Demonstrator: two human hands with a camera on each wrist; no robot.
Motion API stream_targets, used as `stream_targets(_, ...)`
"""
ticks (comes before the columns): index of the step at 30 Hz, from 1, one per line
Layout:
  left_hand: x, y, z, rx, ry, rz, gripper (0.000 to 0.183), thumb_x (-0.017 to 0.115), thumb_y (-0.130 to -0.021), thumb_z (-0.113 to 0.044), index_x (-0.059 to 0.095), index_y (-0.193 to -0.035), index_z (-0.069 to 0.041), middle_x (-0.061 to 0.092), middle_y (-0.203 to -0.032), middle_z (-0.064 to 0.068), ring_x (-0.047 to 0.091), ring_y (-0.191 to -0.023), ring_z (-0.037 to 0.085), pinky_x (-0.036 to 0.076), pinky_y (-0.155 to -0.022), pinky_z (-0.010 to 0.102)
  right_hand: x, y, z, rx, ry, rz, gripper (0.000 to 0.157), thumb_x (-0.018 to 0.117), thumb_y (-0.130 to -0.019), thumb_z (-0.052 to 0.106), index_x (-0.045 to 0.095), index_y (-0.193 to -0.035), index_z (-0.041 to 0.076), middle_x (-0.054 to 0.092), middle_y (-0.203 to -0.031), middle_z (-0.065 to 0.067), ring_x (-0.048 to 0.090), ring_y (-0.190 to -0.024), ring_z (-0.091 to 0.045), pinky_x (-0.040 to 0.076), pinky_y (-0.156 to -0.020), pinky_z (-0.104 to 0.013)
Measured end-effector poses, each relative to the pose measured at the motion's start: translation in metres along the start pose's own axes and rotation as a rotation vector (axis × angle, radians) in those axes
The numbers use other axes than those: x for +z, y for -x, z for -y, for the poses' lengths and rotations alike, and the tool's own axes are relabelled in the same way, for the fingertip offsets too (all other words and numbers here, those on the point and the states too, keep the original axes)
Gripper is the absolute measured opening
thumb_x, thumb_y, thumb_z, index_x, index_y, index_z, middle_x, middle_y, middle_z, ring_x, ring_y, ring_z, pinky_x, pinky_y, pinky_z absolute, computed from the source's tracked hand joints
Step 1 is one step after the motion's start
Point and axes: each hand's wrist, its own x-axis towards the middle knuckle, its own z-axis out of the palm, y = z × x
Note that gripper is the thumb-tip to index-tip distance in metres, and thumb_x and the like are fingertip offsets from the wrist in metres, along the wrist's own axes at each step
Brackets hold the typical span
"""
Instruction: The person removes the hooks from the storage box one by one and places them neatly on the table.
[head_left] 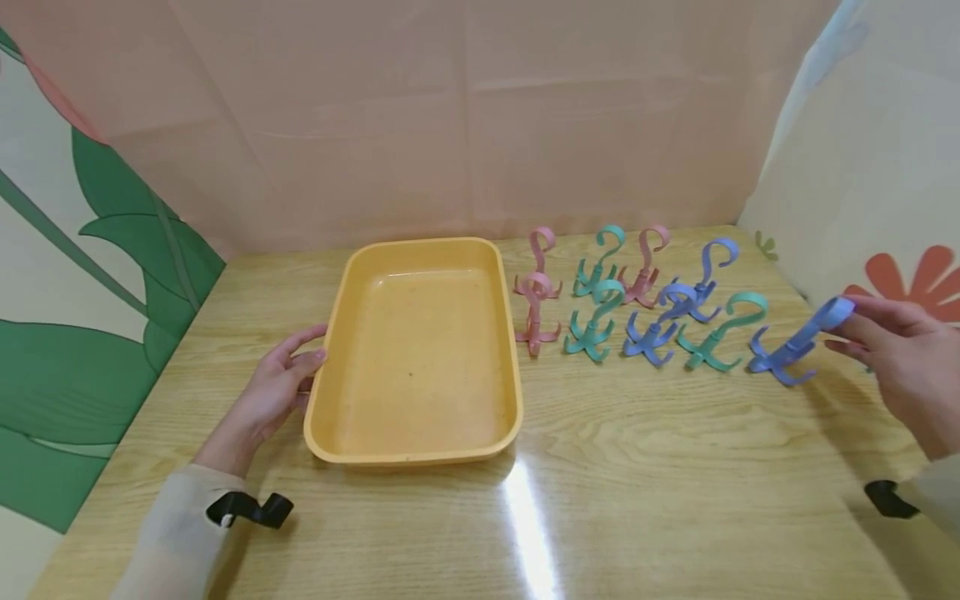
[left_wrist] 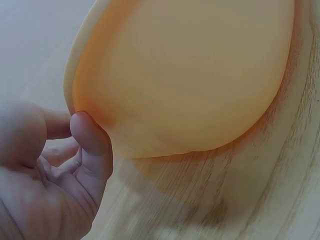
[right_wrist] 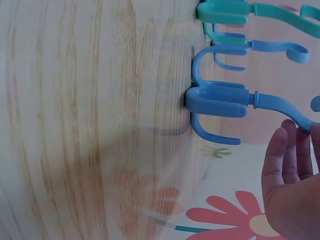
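Observation:
My left hand point(head_left: 281, 375) pinches the left rim of a yellow plastic tray point(head_left: 513, 392) between thumb and fingers. The left wrist view shows the thumb over the rim of the tray point(left_wrist: 69, 75). At the far right, my right hand point(head_left: 903, 350) holds the curved top of a blue multi-prong hook hanger point(head_left: 787, 354). This hanger stands on the table on its prongs, a little tilted. In the right wrist view, fingers point(right_wrist: 272, 165) meet the upper neck of the blue hanger point(right_wrist: 217, 100).
Between the tray and the held hanger stand several similar hangers: pink ones point(head_left: 534, 325), green ones point(head_left: 588, 333) and blue ones point(head_left: 648, 337). They are on a wooden table point(head_left: 637, 483). A pinkish cloth point(head_left: 465, 125) closes off the back, with patterned walls at both sides.

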Motion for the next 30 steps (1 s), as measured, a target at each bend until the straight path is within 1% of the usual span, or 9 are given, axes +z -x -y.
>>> stream_targets(3,0.0,0.0,0.0,-0.004,0.001,-0.003,0.055,0.051,-0.108,-0.025,0.031,-0.157,-0.013,0.071,-0.11,0.003,0.072,-0.084,0.018,0.058,-0.061,0.029,-0.002,0.001,0.001,0.003,0.003,0.003,0.024,0.062,-0.093,-0.011,0.071,-0.114,-0.004,0.076,-0.097,-0.004,0.074,-0.083,-0.012,0.059,-0.064,-0.026)
stream_targets(7,0.0,-0.001,0.001,-0.015,-0.009,-0.01,0.055,0.051,-0.107,-0.027,0.032,-0.157,-0.013,0.071,-0.11,0.003,0.072,-0.084,0.018,0.058,-0.062,0.03,-0.004,0.003,0.005,0.014,0.126,-0.022,0.024,0.065,-0.095,-0.002,0.072,-0.117,0.003,0.076,-0.097,0.004,0.073,-0.082,-0.006,0.057,-0.064,-0.02)
stream_targets(9,0.0,-0.001,0.001,-0.022,-0.018,-0.017,0.055,0.052,-0.107,-0.028,0.032,-0.157,-0.014,0.071,-0.111,0.003,0.072,-0.085,0.018,0.058,-0.063,0.03,-0.004,0.005,0.009,0.035,0.249,-0.045,0.023,0.065,-0.096,0.003,0.073,-0.117,0.012,0.075,-0.095,0.011,0.071,-0.076,-0.002,0.054,-0.058,-0.014)
stream_targets(14,-0.003,-0.001,0.003,-0.042,-0.066,-0.03,0.057,0.052,-0.107,-0.031,0.032,-0.157,-0.013,0.069,-0.114,0.004,0.072,-0.086,0.017,0.058,-0.064,0.031,0.0,0.013,0.02,-0.026,0.627,-0.115,0.03,0.058,-0.101,0.005,0.068,-0.117,0.029,0.066,-0.096,0.028,0.063,-0.071,0.011,0.045,-0.056,-0.005)
stream_targets(17,-0.007,-0.001,0.002,-0.041,-0.115,-0.035,0.059,0.054,-0.106,-0.034,0.033,-0.156,-0.012,0.069,-0.112,0.004,0.07,-0.08,0.016,0.057,-0.06,0.03,0.012,0.02,0.029,-0.077,0.887,-0.22,0.036,0.053,-0.104,0.01,0.062,-0.13,0.034,0.054,-0.103,0.034,0.052,-0.089,0.02,0.042,-0.078,-0.003)
stream_targets(22,-0.01,0.001,-0.003,0.017,-0.208,-0.063,0.062,0.05,-0.105,-0.043,0.036,-0.153,-0.006,0.056,-0.104,0.009,0.062,-0.066,0.016,0.055,-0.054,0.031,0.045,0.036,0.05,-0.199,1.158,-0.325,0.04,0.056,-0.103,0.019,0.058,-0.141,0.028,0.048,-0.119,0.034,0.043,-0.103,0.017,0.034,-0.088,-0.005)
stream_targets(25,-0.01,0.003,-0.008,0.088,-0.301,-0.147,0.063,0.046,-0.105,-0.05,0.043,-0.148,-0.004,0.049,-0.102,0.015,0.06,-0.065,0.019,0.055,-0.053,0.032,0.065,0.044,0.055,-0.439,1.158,-0.19,0.035,0.061,-0.099,0.01,0.065,-0.134,0.012,0.053,-0.126,0.024,0.042,-0.11,0.014,0.03,-0.092,-0.007)
stream_targets(27,-0.009,0.004,-0.011,0.146,-0.391,-0.229,0.06,0.044,-0.105,-0.05,0.049,-0.144,-0.004,0.05,-0.101,0.018,0.062,-0.068,0.023,0.056,-0.054,0.032,0.08,0.049,0.056,-0.601,1.183,-0.055,0.035,0.061,-0.098,0.019,0.067,-0.127,0.0,0.061,-0.13,0.005,0.047,-0.12,0.001,0.028,-0.098,-0.011)
stream_targets(30,-0.006,0.007,-0.012,0.257,-0.567,-0.36,0.055,0.042,-0.107,-0.047,0.056,-0.137,-0.004,0.058,-0.103,0.021,0.066,-0.08,0.03,0.057,-0.064,0.035,0.104,0.06,0.057,-0.674,1.256,0.126,0.041,0.065,-0.097,0.024,0.064,-0.124,-0.006,0.058,-0.134,-0.022,0.047,-0.131,-0.032,0.03,-0.107,-0.027)
